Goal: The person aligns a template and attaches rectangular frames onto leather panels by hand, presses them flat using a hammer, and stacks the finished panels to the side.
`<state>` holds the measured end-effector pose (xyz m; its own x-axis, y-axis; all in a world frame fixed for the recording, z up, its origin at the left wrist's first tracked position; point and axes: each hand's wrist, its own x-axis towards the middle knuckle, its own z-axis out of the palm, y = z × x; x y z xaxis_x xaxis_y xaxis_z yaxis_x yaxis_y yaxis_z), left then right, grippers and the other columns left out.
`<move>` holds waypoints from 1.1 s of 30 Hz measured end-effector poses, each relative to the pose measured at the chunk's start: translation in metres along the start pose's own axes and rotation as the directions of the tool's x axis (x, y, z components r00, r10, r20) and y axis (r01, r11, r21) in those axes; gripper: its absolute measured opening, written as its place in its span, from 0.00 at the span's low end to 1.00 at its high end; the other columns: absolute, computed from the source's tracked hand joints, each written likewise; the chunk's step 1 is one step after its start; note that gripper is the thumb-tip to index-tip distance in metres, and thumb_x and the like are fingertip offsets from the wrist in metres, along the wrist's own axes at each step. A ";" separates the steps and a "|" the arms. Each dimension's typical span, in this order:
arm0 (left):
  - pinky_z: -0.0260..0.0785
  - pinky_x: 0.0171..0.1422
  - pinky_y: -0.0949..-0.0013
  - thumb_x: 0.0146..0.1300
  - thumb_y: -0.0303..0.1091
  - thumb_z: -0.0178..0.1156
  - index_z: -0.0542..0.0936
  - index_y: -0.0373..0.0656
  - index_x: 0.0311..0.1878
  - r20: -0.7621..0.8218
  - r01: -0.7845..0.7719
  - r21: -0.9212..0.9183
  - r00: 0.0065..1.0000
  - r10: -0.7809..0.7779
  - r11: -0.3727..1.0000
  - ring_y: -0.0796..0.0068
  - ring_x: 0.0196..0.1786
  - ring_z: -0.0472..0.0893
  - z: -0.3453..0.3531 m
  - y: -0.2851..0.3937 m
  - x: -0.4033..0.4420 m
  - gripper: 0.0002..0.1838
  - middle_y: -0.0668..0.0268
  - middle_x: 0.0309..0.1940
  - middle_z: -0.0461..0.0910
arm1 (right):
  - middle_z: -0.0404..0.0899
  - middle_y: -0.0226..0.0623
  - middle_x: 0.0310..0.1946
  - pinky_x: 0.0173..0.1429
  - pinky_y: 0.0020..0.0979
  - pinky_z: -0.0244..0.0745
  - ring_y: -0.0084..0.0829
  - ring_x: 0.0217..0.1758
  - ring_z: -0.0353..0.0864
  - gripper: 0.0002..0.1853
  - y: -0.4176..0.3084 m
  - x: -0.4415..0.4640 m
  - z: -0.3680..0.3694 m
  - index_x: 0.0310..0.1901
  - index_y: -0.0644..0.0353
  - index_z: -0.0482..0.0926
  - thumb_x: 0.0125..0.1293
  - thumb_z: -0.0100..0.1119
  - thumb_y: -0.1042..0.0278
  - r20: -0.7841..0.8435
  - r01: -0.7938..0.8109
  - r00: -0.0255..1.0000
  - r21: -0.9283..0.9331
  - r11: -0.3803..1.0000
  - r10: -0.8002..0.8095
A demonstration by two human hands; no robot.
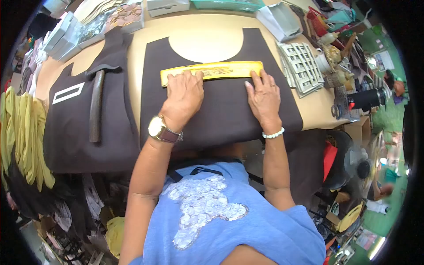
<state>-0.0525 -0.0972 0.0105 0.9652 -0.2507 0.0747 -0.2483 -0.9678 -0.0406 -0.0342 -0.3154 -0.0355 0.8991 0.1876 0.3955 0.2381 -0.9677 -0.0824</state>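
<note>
A long yellow strip with worn brown marks lies across a dark brown cut piece of material that has a curved notch in its top edge. Curled fingers of my left hand press on the strip's left part; whether something small is under them is hidden. At its right end, my right hand rests with fingers stretched out and thumb apart, fingertips on the strip. To the left, a hammer with a dark handle lies on a second dark piece, near a white rectangular frame.
Boxes of small pieces line the table's back left. A white box, slotted pale templates and a black cylinder are on the right. Yellow cloths hang at the left edge.
</note>
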 end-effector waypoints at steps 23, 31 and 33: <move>0.70 0.48 0.58 0.51 0.26 0.55 0.82 0.57 0.48 0.191 -0.319 -0.556 0.850 0.491 0.768 0.56 0.41 0.78 0.004 -0.094 0.062 0.20 0.57 0.35 0.74 | 0.80 0.45 0.38 0.50 0.38 0.73 0.44 0.42 0.79 0.10 0.168 0.039 -0.021 0.39 0.62 0.82 0.59 0.55 0.69 -0.305 -0.338 0.868 0.213 0.917 0.391; 0.70 0.48 0.59 0.53 0.27 0.55 0.82 0.57 0.48 0.230 -0.296 -0.564 0.840 0.491 0.771 0.57 0.41 0.77 0.001 -0.094 0.064 0.19 0.58 0.36 0.74 | 0.80 0.44 0.40 0.50 0.38 0.73 0.44 0.44 0.79 0.10 0.176 0.082 -0.024 0.37 0.60 0.84 0.59 0.55 0.66 -0.148 -0.363 0.910 0.169 0.916 0.387; 0.68 0.46 0.60 0.51 0.25 0.54 0.82 0.56 0.49 0.218 -0.289 -0.583 0.845 0.488 0.759 0.60 0.39 0.76 0.001 -0.094 0.063 0.21 0.59 0.32 0.73 | 0.80 0.49 0.39 0.51 0.41 0.72 0.47 0.44 0.79 0.13 0.174 0.103 -0.013 0.37 0.62 0.83 0.59 0.56 0.62 -0.128 -0.327 0.931 0.127 0.936 0.343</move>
<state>0.0314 -0.0222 0.0175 0.7123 -0.6801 -0.1736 -0.5153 -0.6746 0.5285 0.0952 -0.4666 0.0030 0.8713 -0.1787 0.4570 -0.0247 -0.9462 -0.3228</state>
